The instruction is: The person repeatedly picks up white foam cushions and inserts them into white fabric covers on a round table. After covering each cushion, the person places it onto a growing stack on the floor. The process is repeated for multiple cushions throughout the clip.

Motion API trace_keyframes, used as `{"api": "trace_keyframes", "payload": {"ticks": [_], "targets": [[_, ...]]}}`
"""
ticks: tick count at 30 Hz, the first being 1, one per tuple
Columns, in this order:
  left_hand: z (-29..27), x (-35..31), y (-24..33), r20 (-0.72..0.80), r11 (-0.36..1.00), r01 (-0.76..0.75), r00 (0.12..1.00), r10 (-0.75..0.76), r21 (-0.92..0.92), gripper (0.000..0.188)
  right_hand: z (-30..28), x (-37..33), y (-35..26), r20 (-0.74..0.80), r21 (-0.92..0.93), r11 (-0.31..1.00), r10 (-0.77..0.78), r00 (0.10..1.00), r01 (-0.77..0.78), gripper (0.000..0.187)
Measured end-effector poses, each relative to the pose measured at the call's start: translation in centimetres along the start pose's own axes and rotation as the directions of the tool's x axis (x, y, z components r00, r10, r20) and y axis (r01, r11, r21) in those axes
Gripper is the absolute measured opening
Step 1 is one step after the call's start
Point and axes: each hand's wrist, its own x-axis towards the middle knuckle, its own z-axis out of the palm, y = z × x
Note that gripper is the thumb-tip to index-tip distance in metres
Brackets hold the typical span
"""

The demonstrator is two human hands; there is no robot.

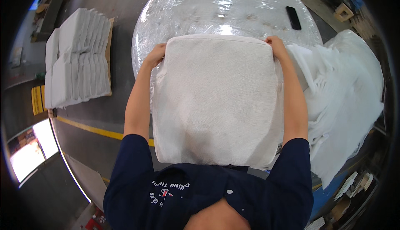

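Note:
A square off-white fabric cushion [218, 100] with rounded corners and a seam along its far edge lies in front of my chest. Its near edge almost meets my dark shirt. My left hand [156, 55] is closed at the far left corner, with its fingertips partly hidden. On the opposite side, my right hand [276, 47] pinches the far right corner. Under and beyond the cushion is a round surface wrapped in shiny clear plastic film [187, 13]. A black phone [293, 18] lies on that film, farther off than my right hand.
Several similar white cushions [79, 63] stand stacked at the left. Right of the round surface, a heap of thin white wrapping material [337, 92] spills downward. A yellow line [96, 128] crosses the grey floor. At the far right is a small wooden crate [343, 12].

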Motion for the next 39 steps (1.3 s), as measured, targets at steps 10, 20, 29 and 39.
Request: {"api": "trace_keyframes", "payload": {"ticks": [10,20,29,39], "targets": [[3.1,3.5,-2.7,-0.034,0.936,0.004,0.999,-0.017,-0.351,0.046,2.3,1.3,0.6,0.037,0.42,0.891,0.172,0.984,-0.172,0.035],[1.0,3.4,-0.5,-0.233,0.882,-0.193,0.92,0.314,0.429,0.031,1.6,4.3,2.6,0.213,-0.11,0.989,-0.071,0.974,0.096,0.025],[2.2,-5.7,4.6,-0.186,0.747,-0.392,0.809,0.558,0.537,0.027,-1.6,-5.7,-2.7,-0.177,0.214,0.977,0.043,0.983,-0.004,0.034],[4.1,-4.1,3.3,-0.046,0.483,-0.324,0.793,0.608,0.813,0.021,0.3,-5.3,-5.5,-0.181,-0.374,0.925,-0.146,0.973,0.069,0.032]]}}
